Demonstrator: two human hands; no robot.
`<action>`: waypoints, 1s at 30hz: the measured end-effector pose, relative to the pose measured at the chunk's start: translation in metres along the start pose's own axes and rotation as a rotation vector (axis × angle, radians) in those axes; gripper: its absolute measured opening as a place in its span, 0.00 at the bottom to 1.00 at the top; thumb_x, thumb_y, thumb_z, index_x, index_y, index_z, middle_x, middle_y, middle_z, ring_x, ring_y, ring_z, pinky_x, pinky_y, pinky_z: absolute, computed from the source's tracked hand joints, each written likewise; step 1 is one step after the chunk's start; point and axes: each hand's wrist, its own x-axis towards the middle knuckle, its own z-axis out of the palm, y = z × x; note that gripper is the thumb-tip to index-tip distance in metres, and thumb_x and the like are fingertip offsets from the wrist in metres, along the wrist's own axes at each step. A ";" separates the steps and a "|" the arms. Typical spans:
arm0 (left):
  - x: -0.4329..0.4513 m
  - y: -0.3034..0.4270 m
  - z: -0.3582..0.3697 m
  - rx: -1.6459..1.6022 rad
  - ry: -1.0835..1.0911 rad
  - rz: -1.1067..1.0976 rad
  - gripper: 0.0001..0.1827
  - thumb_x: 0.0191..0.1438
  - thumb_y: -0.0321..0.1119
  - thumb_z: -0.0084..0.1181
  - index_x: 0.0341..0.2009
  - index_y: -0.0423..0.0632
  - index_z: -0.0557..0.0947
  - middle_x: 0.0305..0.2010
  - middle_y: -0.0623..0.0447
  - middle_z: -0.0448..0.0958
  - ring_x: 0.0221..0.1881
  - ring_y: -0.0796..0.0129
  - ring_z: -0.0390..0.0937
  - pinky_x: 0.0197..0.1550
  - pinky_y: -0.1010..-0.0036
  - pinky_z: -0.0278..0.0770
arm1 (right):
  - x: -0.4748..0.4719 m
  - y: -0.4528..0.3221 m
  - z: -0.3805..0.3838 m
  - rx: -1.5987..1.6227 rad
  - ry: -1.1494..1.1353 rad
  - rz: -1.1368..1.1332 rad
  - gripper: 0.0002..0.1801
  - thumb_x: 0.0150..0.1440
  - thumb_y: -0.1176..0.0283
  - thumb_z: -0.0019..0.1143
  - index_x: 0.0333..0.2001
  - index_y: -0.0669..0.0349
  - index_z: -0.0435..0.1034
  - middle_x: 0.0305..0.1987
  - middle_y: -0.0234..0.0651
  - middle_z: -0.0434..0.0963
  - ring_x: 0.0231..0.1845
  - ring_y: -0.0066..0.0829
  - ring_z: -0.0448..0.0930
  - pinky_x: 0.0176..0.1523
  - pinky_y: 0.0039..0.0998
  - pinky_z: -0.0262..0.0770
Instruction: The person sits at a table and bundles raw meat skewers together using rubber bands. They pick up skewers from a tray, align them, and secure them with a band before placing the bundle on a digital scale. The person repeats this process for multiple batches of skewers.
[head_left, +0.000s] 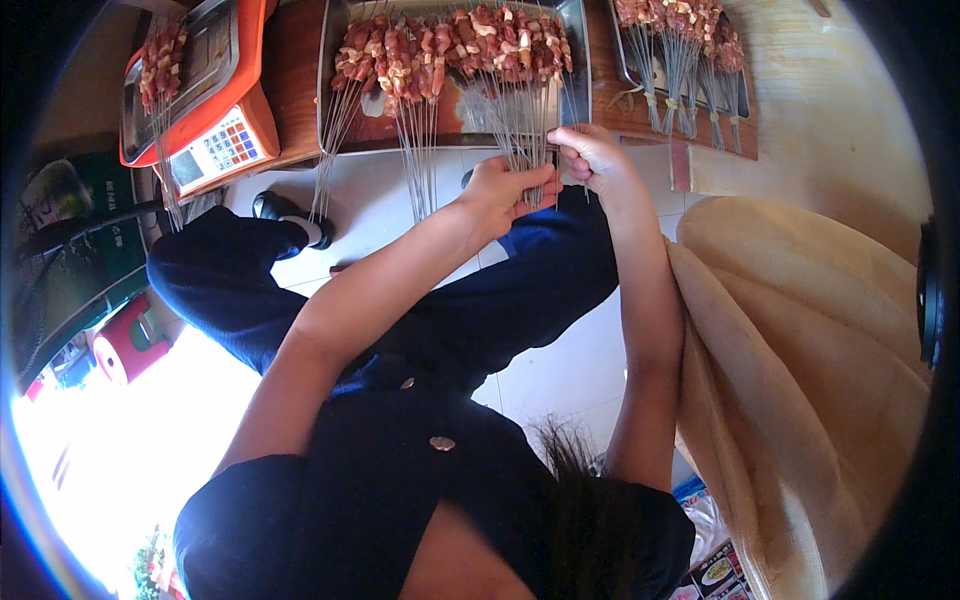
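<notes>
A metal tray (457, 141) lies before me with raw meat skewers (506, 45) on it, their thin metal sticks reaching over its near edge. My left hand (506, 191) is wrapped around a bunch of these sticks at the tray's near right part. Just to the right, my right hand (589, 154) pinches a metal skewer stick between thumb and fingers, close to the bunch. More skewers lie to the left in the same tray, with their sticks fanned into loose groups.
An orange digital scale (247, 127) with a metal pan and skewers on it stands at the left. A second tray (742, 97) at the right holds skewers in tied bundles. A beige cloth (787, 315) hangs beside my right arm.
</notes>
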 end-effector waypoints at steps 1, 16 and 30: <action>0.001 0.000 -0.001 -0.016 -0.008 0.003 0.12 0.49 0.27 0.59 0.39 0.40 0.74 0.36 0.49 0.76 0.37 0.64 0.77 0.40 0.68 0.80 | 0.000 -0.001 0.001 -0.007 -0.003 0.004 0.08 0.49 0.70 0.58 0.26 0.60 0.68 0.13 0.20 0.62 0.08 0.09 0.58 0.11 0.15 0.47; 0.000 -0.001 -0.012 -0.025 0.003 -0.030 0.12 0.50 0.28 0.58 0.39 0.43 0.73 0.34 0.50 0.76 0.36 0.64 0.77 0.39 0.68 0.80 | -0.006 -0.009 0.007 -0.068 0.057 0.018 0.08 0.48 0.71 0.60 0.25 0.57 0.67 0.14 0.20 0.64 0.10 0.11 0.61 0.12 0.15 0.50; -0.006 0.006 -0.013 -0.027 0.031 -0.072 0.13 0.50 0.29 0.58 0.40 0.42 0.74 0.39 0.49 0.77 0.41 0.64 0.77 0.44 0.66 0.78 | -0.007 -0.009 0.025 0.083 0.166 -0.110 0.07 0.52 0.71 0.52 0.29 0.64 0.67 0.21 0.30 0.67 0.15 0.14 0.63 0.13 0.17 0.53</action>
